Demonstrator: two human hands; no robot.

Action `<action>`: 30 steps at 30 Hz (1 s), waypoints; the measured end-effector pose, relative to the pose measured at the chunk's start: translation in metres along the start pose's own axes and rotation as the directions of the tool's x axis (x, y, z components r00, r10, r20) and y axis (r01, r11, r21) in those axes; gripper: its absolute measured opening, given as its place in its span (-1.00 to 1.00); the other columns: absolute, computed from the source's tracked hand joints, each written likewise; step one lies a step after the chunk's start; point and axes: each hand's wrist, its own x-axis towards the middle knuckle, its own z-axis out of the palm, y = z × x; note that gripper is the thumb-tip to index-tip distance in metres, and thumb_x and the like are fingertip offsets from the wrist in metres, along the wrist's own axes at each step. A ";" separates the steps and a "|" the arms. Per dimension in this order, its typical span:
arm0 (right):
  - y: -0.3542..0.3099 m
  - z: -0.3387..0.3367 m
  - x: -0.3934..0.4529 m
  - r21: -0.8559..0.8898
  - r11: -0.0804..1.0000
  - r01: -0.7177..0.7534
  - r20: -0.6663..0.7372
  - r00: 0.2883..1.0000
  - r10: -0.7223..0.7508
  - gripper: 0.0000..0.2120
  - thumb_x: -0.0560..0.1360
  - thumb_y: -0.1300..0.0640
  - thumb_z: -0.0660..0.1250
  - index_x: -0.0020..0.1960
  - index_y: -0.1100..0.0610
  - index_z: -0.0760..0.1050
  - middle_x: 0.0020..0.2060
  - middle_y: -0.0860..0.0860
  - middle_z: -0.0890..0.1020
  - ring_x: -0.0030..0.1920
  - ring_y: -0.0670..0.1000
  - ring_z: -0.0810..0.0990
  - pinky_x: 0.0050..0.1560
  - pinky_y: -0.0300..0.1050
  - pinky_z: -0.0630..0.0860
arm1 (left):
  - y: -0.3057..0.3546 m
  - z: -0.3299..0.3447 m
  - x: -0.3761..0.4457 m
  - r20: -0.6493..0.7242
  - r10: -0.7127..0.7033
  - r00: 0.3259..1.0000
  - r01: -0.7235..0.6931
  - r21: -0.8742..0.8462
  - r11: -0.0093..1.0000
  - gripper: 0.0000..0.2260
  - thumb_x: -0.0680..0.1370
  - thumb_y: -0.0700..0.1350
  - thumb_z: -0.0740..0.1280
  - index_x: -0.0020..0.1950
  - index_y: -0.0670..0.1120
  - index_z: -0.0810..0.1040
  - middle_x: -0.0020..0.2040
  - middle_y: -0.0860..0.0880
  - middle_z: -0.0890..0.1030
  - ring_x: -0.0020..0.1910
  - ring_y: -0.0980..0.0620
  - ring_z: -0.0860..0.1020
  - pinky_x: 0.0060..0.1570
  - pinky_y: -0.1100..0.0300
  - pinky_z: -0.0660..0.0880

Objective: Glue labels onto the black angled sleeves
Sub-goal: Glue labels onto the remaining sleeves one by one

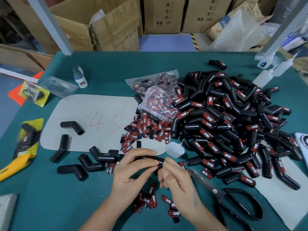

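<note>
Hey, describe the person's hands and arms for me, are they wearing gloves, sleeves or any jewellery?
Both are bare: the left hand and right hand wear no gloves, and no rings, watch or bracelet show. The forearms are uncovered to the picture's bottom edge, with no sleeve in view. Fingernails are short and unpainted.

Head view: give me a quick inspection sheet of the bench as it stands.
Surface: green table, grey mat marked 45 in red.
Job's things: labelled sleeve pile right; unlabelled sleeves left; loose labels centre; glue bottle beside them.
Clutter: scissors, yellow knife, label bags, packaged sleeves.
Hands: left hand and right hand together hold one black sleeve.
Cables: nothing seen.
Surroundings: cardboard boxes behind, plastic bag far right.
</note>
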 end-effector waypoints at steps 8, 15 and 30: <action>0.000 0.001 0.000 0.012 1.000 0.007 -0.006 1.000 -0.007 -0.65 0.66 0.02 0.13 -0.22 0.20 0.38 -0.25 -0.08 0.41 -0.27 0.06 0.45 -0.29 -0.07 0.44 | -0.001 -0.001 0.000 0.008 -0.022 1.000 0.022 -0.037 0.999 -0.90 0.60 -0.11 0.47 0.10 -0.04 0.74 0.19 0.02 0.66 0.16 -0.06 0.67 0.12 0.03 0.63; -0.002 0.002 0.001 -0.064 0.996 0.063 -0.012 0.998 -0.064 -0.62 0.65 0.07 0.12 -0.20 0.32 0.39 -0.28 0.07 0.39 -0.24 0.10 0.38 -0.20 0.07 0.35 | 0.001 -0.003 0.004 0.028 0.002 1.000 -0.001 -0.020 1.000 -0.88 0.57 -0.18 0.48 0.09 -0.06 0.74 0.19 0.02 0.66 0.13 -0.03 0.68 0.12 0.11 0.62; 0.011 -0.007 0.004 0.088 0.994 -0.058 -0.003 0.998 0.059 -0.56 0.66 -0.07 0.14 -0.30 0.15 0.41 -0.36 -0.06 0.48 -0.27 -0.08 0.44 -0.16 -0.24 0.35 | 0.001 -0.011 0.008 0.149 -0.078 0.986 0.092 -0.091 0.992 -0.87 0.63 -0.09 0.45 0.12 -0.05 0.76 0.16 0.04 0.68 0.10 -0.03 0.69 0.09 0.14 0.61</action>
